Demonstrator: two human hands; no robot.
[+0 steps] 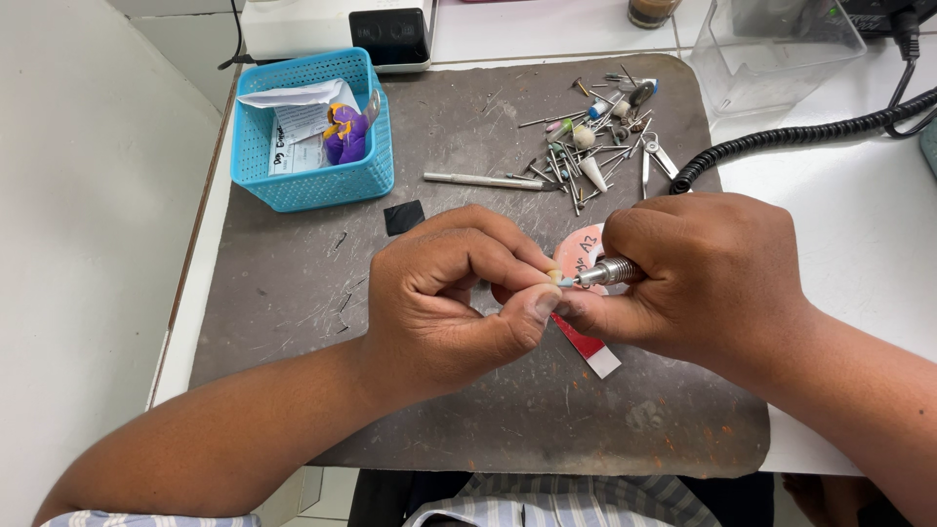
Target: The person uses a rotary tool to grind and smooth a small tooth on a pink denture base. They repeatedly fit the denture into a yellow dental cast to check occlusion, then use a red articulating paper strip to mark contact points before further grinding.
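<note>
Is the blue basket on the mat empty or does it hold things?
Not empty: the blue basket holds folded papers and a purple object.

I have both forearms coming in from the near edge of the counter, bare to the rolled striped sleeves, and they angle toward each other so the hands meet over its middle. My left hand (454,293) is curled, knuckles up, thumb and forefinger pinched tight together at the tips. My right hand (703,273) is closed in a pen-like grip, wrist bent inward, its fingertips touching the left thumb.
</note>
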